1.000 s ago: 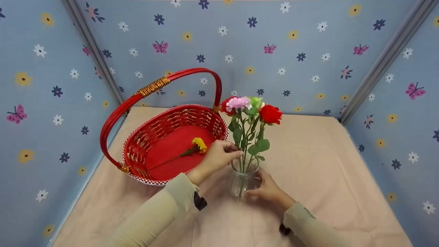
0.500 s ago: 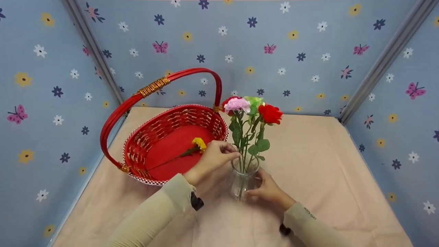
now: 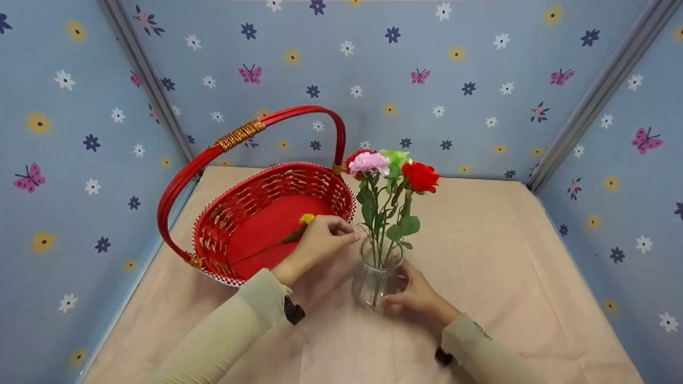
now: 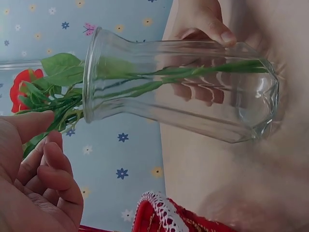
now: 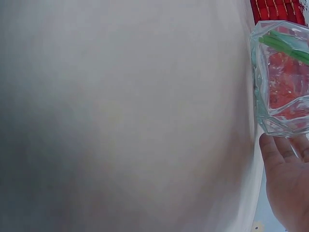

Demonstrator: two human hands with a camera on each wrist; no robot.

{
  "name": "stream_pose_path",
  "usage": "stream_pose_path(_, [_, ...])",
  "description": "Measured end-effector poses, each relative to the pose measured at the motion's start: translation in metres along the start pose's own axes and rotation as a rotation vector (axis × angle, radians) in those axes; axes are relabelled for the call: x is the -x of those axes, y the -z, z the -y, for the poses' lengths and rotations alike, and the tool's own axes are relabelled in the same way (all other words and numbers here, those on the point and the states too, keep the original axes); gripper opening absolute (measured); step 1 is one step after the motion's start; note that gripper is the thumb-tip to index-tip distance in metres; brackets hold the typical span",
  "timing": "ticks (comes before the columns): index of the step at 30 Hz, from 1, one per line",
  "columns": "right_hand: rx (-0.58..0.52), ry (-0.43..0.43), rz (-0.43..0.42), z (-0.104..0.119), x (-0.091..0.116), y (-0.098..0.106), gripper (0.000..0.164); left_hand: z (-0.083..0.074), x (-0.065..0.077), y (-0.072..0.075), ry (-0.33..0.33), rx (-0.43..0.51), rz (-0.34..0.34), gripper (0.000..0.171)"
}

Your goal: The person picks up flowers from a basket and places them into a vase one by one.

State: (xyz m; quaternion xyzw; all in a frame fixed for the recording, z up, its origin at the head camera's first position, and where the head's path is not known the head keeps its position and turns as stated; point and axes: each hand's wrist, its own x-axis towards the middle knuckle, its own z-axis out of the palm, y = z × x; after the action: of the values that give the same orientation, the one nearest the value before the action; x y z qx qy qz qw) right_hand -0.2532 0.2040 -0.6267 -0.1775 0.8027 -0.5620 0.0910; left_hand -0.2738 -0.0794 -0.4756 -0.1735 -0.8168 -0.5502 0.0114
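Note:
A clear glass vase (image 3: 368, 285) stands upright on the table, holding several artificial flowers: a pink carnation (image 3: 369, 162), a green bloom (image 3: 395, 162) and red roses (image 3: 421, 177). My right hand (image 3: 419, 296) grips the vase low on its right side, thumb in front and fingers behind. To the left of the vase's rim is my left hand (image 3: 320, 242), with thumb and loosely bent fingers apart and nothing between them, as the left wrist view shows. Partly covered by that hand, a yellow carnation (image 3: 307, 218) lies in the red basket (image 3: 251, 256).
The basket's tall handle (image 3: 240, 136) arches over it at the left, its right end close to the flowers. A pink cloth (image 3: 480, 256) covers the table. Patterned blue walls (image 3: 453, 106) close off the back and both sides.
My left hand has let go of the pink carnation's stem and moved left toward the basket, now overlapping the yellow carnation. The right hand and vase have stayed put.

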Motion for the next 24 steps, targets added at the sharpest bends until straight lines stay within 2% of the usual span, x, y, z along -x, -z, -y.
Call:
stream_pose_path(3, [0.007,0.003,-0.003,0.000,0.000,0.000,0.102,0.002,0.000,0.006,-0.006,0.001,0.008,0.009])
stream_pose_path(12, [0.013,0.010,0.001,0.001,0.000,0.001,0.100,0.011,0.001,0.022,0.039,-0.014,0.022,0.009])
stream_pose_path(18, [0.020,-0.006,0.002,0.000,0.001,0.000,0.100,0.017,0.002,0.033,0.049,-0.029,0.041,0.017])
stream_pose_path(24, [0.015,0.036,0.014,-0.003,0.000,0.001,0.097,0.024,0.005,0.044,0.066,-0.034,0.033,0.019])
